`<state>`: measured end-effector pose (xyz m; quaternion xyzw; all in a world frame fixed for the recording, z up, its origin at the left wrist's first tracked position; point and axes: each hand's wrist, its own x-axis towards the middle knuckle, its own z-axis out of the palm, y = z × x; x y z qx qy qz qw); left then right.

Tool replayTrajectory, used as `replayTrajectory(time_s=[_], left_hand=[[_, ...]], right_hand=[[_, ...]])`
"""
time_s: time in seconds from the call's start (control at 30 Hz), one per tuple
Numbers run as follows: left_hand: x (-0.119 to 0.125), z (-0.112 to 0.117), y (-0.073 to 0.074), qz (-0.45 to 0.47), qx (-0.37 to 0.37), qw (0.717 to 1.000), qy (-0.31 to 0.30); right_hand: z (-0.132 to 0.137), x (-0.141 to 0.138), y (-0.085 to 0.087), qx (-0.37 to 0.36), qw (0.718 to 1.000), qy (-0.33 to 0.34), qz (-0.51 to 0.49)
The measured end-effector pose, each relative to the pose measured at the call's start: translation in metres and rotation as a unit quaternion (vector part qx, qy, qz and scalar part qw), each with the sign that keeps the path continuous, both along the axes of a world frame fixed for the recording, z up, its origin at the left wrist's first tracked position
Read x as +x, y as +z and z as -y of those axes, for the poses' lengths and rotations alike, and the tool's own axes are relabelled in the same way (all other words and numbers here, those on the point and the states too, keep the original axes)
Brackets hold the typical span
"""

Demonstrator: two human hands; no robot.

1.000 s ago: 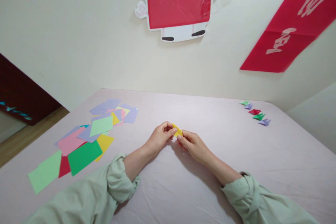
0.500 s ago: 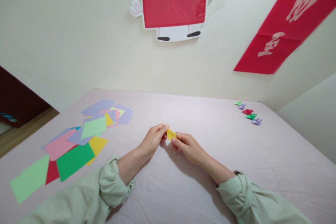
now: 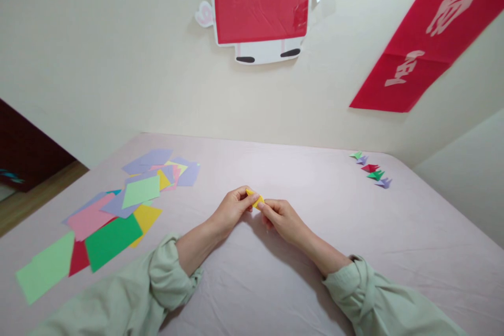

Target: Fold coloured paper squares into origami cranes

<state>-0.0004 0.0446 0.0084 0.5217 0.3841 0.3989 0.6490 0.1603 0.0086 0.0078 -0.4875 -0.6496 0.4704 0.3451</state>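
A small folded piece of yellow paper [image 3: 255, 198] is pinched between both hands over the middle of the table. My left hand [image 3: 233, 209] holds its left side, the thumb pressed across the paper's face. My right hand [image 3: 284, 219] grips the lower right end between thumb and fingers. Part of the paper is hidden under the thumbs, so its full folded shape cannot be made out.
Loose coloured paper sheets, among them a dark green sheet [image 3: 113, 241] and a pink sheet [image 3: 91, 216], overlap on the left of the cloth-covered table [image 3: 252, 289]. Several small folded paper figures, one of them red [image 3: 370, 168], stand in a row at the far right.
My left thumb has slid right and down over the yellow paper, covering more of its face. A yellow tip now shows above that thumb. The sheets and figures have stayed put.
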Motion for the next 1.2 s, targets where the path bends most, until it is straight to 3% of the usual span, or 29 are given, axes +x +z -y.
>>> replayTrajectory(time_s=[0.33, 0.5, 0.67, 0.8, 1.07, 1.2], left_hand=[[0.001, -0.003, -0.006, 0.017, -0.025, 0.998, 0.047], [0.000, -0.001, 0.000, 0.039, -0.054, 0.998, -0.003], [0.000, 0.001, 0.002, 0.000, -0.014, 1.000, -0.028], [0.000, 0.003, 0.003, -0.015, -0.025, 1.000, -0.012], [0.003, 0.003, 0.001, -0.063, 0.014, 0.998, -0.013], [0.004, 0.003, -0.001, -0.067, 0.032, 0.997, -0.014]], right_hand=[[0.001, 0.000, 0.003, -0.014, 0.999, 0.023, -0.037], [0.000, -0.001, 0.000, -0.019, 0.997, -0.016, -0.069], [-0.001, -0.001, -0.003, -0.012, 0.996, -0.043, -0.076], [0.000, 0.000, -0.005, 0.018, 0.997, -0.048, -0.055], [-0.002, 0.006, -0.006, 0.093, 0.982, -0.150, -0.070], [0.000, 0.005, -0.001, 0.120, 0.980, -0.154, -0.037]])
